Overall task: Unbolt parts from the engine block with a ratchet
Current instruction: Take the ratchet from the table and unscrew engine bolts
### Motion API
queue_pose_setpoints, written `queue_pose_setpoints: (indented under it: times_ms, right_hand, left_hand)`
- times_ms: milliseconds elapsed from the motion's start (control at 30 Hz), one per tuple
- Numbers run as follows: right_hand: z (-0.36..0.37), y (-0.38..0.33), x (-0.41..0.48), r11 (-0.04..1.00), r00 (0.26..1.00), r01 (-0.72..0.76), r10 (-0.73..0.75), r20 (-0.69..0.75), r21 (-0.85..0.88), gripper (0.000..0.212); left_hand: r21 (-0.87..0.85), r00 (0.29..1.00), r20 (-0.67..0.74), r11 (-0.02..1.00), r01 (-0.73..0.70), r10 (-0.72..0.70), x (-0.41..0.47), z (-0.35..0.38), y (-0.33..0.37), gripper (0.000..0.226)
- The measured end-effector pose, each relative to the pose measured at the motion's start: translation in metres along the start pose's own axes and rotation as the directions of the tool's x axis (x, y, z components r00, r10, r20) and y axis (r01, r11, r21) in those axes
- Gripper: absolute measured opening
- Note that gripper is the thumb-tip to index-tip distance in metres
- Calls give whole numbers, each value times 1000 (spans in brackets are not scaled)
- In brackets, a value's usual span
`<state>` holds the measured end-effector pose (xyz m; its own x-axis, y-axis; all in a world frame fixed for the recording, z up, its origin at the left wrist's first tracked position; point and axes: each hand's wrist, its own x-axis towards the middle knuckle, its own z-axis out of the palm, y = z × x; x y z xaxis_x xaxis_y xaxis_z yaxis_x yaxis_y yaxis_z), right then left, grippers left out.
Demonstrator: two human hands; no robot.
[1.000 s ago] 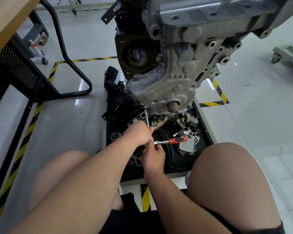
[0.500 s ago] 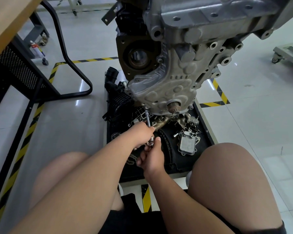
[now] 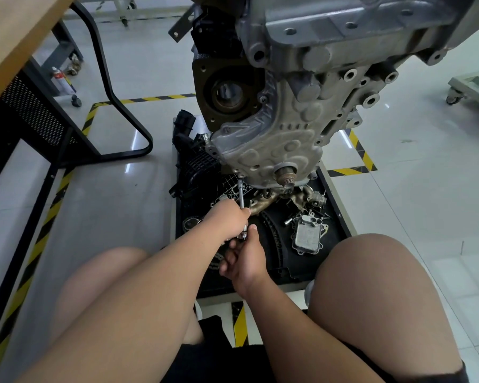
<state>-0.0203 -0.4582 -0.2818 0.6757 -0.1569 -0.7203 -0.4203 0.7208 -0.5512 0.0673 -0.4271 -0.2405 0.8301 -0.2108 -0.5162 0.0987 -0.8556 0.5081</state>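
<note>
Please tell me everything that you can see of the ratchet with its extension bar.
The ratchet shows mostly as a thin, shiny metal extension bar, nearly upright. Its top end meets a bolt at the lower edge of the engine block. The left hand grips the bar's lower part. The right hand holds the tool just below, hiding the handle; only a bit of the chrome head shows.

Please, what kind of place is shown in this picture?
Most likely an engine repair or training workshop. An engine block sits above a black tray full of loose metal parts, and yellow-black hazard tape marks the tiled floor around it.
</note>
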Motion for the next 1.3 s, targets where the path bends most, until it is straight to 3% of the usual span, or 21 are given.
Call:
queue_pose_setpoints:
  times_ms: [300, 533, 800, 1100, 1300]
  right_hand:
    - [-5, 3, 1, 972, 986, 126, -145, -83, -201, 52]
    - [-5, 1, -5, 950, 958, 190, -234, -163, -249, 40]
    - [-5, 1, -6, 922, 933, 247, -310, -184, -300, 42]
    - [-5, 3, 3, 971, 980, 164, -181, -87, -175, 59]
    - [-2, 1, 6, 999, 997, 40, -39, -60, 22, 61]
  left_hand:
    - [63, 999, -31, 998, 17, -15, 2, 1, 0, 40]
    - [73, 1000, -14, 997, 15, -14, 4, 1, 0, 39]
    - [38, 1000, -3, 999, 14, -14, 3, 1, 1, 38]
    - [-59, 998, 61, 998, -20, 23, 0, 0, 0, 40]
    - [-88, 997, 75, 996, -8, 14, 1, -1, 1, 31]
